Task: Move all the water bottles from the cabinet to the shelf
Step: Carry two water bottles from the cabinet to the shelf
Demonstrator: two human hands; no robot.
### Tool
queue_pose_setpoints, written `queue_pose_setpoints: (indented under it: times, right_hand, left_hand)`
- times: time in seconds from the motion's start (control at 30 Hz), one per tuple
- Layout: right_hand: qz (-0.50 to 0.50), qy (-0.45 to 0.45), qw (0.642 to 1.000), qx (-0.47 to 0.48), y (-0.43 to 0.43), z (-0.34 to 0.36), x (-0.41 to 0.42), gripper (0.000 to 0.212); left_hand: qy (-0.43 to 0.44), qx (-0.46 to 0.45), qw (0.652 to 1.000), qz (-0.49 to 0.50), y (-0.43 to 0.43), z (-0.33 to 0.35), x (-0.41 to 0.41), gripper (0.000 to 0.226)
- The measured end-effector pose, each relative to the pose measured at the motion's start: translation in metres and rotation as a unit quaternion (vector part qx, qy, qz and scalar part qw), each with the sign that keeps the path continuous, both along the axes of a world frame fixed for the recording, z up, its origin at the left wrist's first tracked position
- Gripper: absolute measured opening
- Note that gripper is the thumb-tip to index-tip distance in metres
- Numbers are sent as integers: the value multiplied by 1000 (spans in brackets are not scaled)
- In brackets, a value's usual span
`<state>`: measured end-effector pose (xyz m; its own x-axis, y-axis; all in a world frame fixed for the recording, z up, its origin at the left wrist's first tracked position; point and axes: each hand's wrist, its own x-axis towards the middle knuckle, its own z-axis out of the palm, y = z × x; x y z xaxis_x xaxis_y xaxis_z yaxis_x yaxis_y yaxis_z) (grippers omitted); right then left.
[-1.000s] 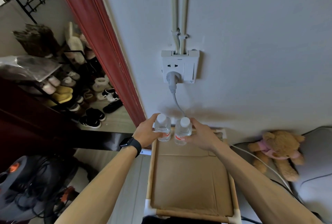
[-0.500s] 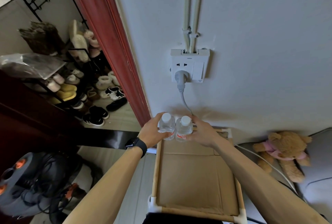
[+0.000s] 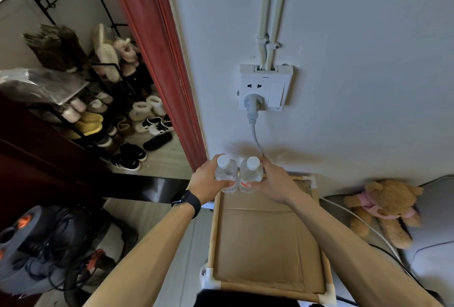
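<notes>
Looking from the left, we see a black wire shoe rack [image 3: 98, 100] crowded with fluffy slippers and dark trainers. Next comes a painted red door frame [image 3: 157, 60], running up beside the pale, smooth wall [image 3: 344, 60]. Our left hand [image 3: 208, 182], with a black smartwatch [image 3: 185, 200] on its wrist, curls round the left bottle [image 3: 225, 174]. That bottle is small and made of clear plastic, round-shouldered, with a white screw cap and a strip of red label low down. The right bottle [image 3: 250, 174], its twin, stands upright just beside it, and our right hand [image 3: 272, 182] wraps it from the other side. Both bottles are at the far edge of the shelf [image 3: 265, 245], close to the wall; we cannot tell whether their bases rest on it. The shelf top is a flat sheet of brown cardboard framed by pale wooden rods joined with white plastic corners. Above, a grey plug [image 3: 251, 103] sits in a white socket plate [image 3: 266, 87]. Farther right, a shaggy tan teddy bear [image 3: 385, 208] dressed in pink lies on a grey cushion [image 3: 437, 233].
</notes>
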<state>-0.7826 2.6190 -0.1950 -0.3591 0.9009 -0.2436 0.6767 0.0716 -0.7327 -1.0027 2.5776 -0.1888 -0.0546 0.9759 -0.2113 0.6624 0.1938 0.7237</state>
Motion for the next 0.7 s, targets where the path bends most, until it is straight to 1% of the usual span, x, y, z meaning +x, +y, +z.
queue_pose_setpoints:
  times: [0.1,0.23,0.33,0.43,0.53,0.63,0.7]
  right_hand:
    - [7,-20,1000,4,1,1,9,69]
    - [-5,-29,999,-12,5,2,21,74]
    - [-10,-27,999,-26,6,5,25,75]
    - [-3,-50,998,-35,10,7,26,78]
    - [1,-59,998,-34,11,8,24,76]
    - [-10,-31,999,-30,6,4,27,72]
    - [-11,-35,999,-17,4,3,36,72]
  left_hand:
    - [-5,2,1000,17,-7,-2,8,71]
    - [41,25,999,-15,-3,0,28,67]
    - [51,9,998,-26,10,7,34,63]
    - [76,-13,995,-55,20,11,32,61]
    - [71,-12,997,-40,15,8,29,62]
    - [59,4,998,-21,8,2,34,62]
    - [57,16,998,-26,7,1,43,60]
